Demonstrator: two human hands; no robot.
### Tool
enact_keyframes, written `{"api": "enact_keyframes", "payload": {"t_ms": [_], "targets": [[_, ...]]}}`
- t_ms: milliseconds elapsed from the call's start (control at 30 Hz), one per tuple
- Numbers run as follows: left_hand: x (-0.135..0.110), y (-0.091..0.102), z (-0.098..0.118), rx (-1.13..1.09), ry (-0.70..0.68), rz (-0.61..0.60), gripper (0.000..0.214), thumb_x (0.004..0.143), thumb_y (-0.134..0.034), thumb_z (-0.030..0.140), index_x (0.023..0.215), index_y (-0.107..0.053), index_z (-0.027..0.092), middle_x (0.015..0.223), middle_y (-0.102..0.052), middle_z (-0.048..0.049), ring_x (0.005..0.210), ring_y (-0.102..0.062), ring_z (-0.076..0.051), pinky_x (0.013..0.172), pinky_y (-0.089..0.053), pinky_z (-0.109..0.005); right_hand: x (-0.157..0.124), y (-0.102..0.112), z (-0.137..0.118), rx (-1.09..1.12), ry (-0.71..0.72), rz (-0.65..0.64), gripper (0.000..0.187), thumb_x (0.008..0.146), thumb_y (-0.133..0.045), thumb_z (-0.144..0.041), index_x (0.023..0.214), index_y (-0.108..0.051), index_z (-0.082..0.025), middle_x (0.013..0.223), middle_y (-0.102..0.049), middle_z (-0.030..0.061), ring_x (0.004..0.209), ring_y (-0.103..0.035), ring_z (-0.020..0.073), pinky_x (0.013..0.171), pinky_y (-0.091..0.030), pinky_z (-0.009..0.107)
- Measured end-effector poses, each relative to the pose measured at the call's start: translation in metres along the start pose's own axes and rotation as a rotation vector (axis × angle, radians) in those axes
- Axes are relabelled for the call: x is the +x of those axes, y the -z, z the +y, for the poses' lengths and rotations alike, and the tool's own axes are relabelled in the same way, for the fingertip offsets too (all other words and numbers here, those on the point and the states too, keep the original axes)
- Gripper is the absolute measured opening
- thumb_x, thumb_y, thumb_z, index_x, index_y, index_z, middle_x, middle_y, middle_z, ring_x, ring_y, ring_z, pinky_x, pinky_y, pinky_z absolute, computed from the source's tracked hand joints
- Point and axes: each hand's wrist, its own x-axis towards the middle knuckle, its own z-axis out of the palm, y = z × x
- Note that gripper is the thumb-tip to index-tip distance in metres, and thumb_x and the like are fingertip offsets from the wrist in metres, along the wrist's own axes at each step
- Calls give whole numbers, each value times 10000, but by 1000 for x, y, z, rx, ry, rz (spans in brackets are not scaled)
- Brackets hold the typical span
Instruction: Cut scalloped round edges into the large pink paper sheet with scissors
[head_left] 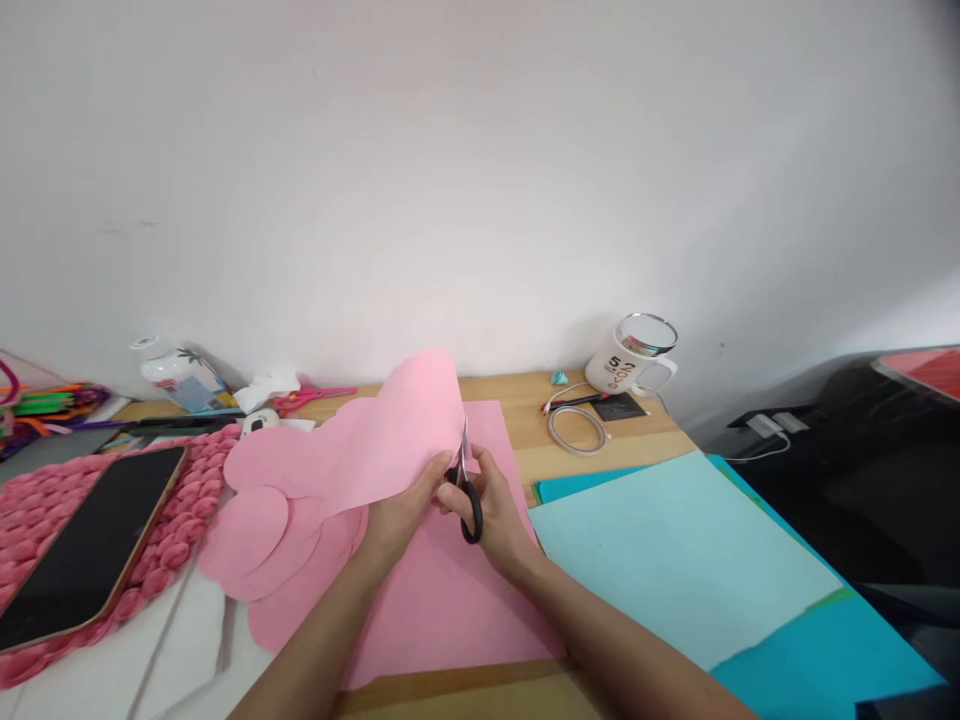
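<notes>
My left hand (401, 515) pinches the lower edge of a curved pink paper piece (375, 440) and holds it up over the desk. My right hand (495, 510) grips black-handled scissors (466, 490), whose blades point up into the edge of that pink piece. Under both hands lies a larger pink sheet (442, 600). Several cut pink rounded shapes (259, 535) lie to the left of it.
A tablet (90, 545) rests on a pink knitted mat (45, 500) at left. Light blue and teal paper sheets (675, 550) lie at right. A white mug (630, 360), coiled cable (576, 428), bottle (176, 375) and pink scissors (311, 398) stand along the wall.
</notes>
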Motion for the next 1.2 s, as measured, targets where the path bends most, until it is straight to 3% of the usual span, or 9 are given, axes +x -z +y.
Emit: {"api": "enact_keyframes", "payload": {"t_ms": [167, 300, 500, 867, 1200], "targets": [[0, 1, -1, -15, 3, 14, 264, 658, -661, 375, 813, -692, 163, 848, -715, -61, 867, -647, -234, 783, -507, -331, 1, 2, -7, 51, -16, -3, 543, 618, -731, -273, 1022, -372, -218, 676, -581, -38, 601, -531, 135, 549, -354, 248], [-1, 2, 2, -15, 7, -30, 242, 673, -643, 383, 757, -700, 164, 749, -715, -51, 788, -658, -221, 733, -522, -317, 0, 2, -6, 48, -6, -13, 531, 634, -721, -270, 1028, -369, -214, 682, -584, -36, 601, -529, 132, 542, -355, 245], [0, 2, 6, -33, 9, -121, 289, 691, -600, 395, 497, -618, 182, 457, -587, -14, 613, -624, -206, 603, -518, -300, 0, 1, -7, 25, -13, -6, 512, 643, -708, -293, 1027, -382, -208, 644, -575, -43, 555, -494, 118, 508, -339, 238], [-3, 1, 19, -50, -22, -67, 256, 676, -606, 338, 467, -558, 198, 416, -541, 15, 445, -542, -154, 464, -470, -265, 0, 0, -10, -14, -49, 11, 510, 650, -692, -297, 1037, -374, -201, 502, -511, -97, 469, -497, 119, 510, -401, 267], [-1, 2, 11, -44, -3, 43, 202, 643, -640, 356, 560, -586, 180, 491, -594, 4, 534, -587, -175, 550, -492, -286, -2, -2, -8, -20, -35, -14, 479, 677, -662, -327, 1050, -395, -191, 461, -500, -98, 452, -481, 120, 492, -406, 270]]}}
